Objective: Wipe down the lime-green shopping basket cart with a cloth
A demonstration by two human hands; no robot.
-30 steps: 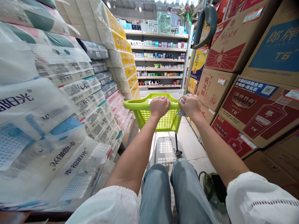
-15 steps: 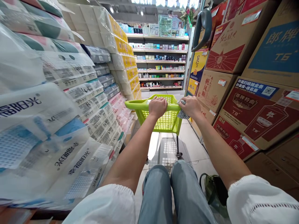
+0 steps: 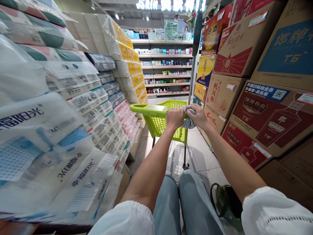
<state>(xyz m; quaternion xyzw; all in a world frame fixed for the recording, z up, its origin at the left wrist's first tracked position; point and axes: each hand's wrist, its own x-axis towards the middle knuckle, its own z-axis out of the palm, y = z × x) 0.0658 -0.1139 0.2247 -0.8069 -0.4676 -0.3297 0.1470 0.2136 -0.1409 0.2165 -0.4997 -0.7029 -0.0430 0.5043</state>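
A lime-green shopping cart (image 3: 151,112) stands in front of my knees, its handle running across the middle of the view. Closed into a fist at the right part of that handle is my left hand (image 3: 174,118). Right beside it, my right hand (image 3: 199,117) pinches a grey-and-white patterned cloth (image 3: 188,122) at the handle's right end. Part of the cloth hangs below the fingers. What lies beneath the cloth is hidden, and the cart's basket looks bare where I can see into it.
Plastic-wrapped paper packs (image 3: 93,111) are stacked close on the left. Cardboard liquor boxes (image 3: 264,114) rise on the right. A dark green bag (image 3: 227,202) is on the floor by my right leg. Ahead stand shelves of small goods (image 3: 168,58).
My left hand has slid right along the handle, close to my right hand and the cloth. The cart has turned slightly, and the view has shifted a little.
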